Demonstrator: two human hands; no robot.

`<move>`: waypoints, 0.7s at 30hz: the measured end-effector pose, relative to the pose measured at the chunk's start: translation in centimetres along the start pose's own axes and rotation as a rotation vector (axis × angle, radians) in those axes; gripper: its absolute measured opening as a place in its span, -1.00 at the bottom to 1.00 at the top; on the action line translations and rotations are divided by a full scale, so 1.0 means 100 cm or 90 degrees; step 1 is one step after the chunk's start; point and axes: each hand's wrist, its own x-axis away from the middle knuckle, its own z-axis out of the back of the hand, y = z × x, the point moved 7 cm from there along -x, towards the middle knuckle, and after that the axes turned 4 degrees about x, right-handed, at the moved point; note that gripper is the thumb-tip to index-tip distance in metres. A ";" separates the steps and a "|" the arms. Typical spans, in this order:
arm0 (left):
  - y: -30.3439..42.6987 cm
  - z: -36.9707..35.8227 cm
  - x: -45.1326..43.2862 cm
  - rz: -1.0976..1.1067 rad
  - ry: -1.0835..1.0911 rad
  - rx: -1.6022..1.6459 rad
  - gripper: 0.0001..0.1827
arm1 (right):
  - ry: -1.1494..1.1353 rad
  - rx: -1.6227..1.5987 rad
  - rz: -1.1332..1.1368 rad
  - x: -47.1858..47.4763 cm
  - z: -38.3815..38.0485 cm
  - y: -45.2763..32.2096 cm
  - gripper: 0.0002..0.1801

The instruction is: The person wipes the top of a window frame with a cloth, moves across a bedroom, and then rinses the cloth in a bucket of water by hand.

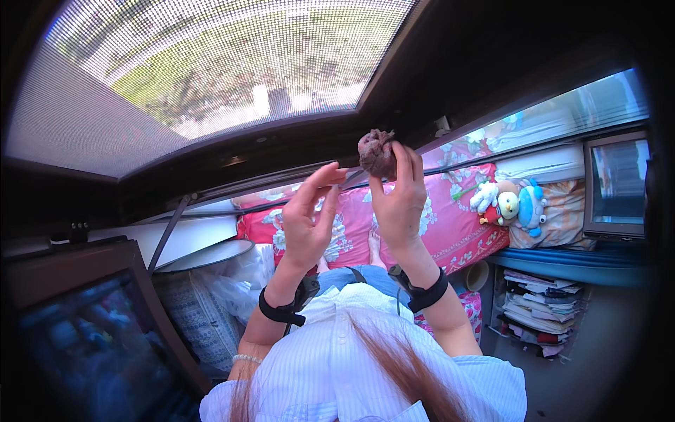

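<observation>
My right hand (pixel 399 203) is raised and grips a crumpled brownish-purple cloth (pixel 376 153) between thumb and fingers. The cloth is bunched into a ball close to the dark window frame (pixel 295 136). To the left of it, my left hand (pixel 310 213) is also lifted, its fingers bent and apart from the thumb, with nothing seen in it. A gap separates the left fingertips from the cloth. Above both hands spans a mesh window screen (pixel 253 63), with greenery and pale ground showing through.
My bare feet (pixel 375 247) stand on a bed with a pink floral sheet (pixel 353 208). Soft toys (pixel 509 207) lie at the right beside a pillow (pixel 551 211). Folded fabrics (pixel 540 311) are stacked lower right. A metal stay (pixel 171 232) and an open window sash (pixel 124 264) are at left.
</observation>
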 end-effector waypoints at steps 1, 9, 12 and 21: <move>-0.001 0.007 0.001 0.002 0.001 0.003 -0.64 | 0.008 0.089 0.018 -0.004 0.000 -0.001 -0.55; 0.012 0.106 0.025 -0.047 0.252 -0.122 -0.78 | -0.019 0.361 0.165 -0.006 -0.036 -0.005 -0.62; 0.016 0.125 0.034 -0.053 0.290 -0.172 -0.77 | -0.006 0.329 0.205 -0.006 -0.052 -0.018 -0.66; 0.029 0.137 0.050 -0.048 0.370 -0.207 -0.78 | -0.102 0.052 0.351 0.022 -0.111 -0.124 -0.77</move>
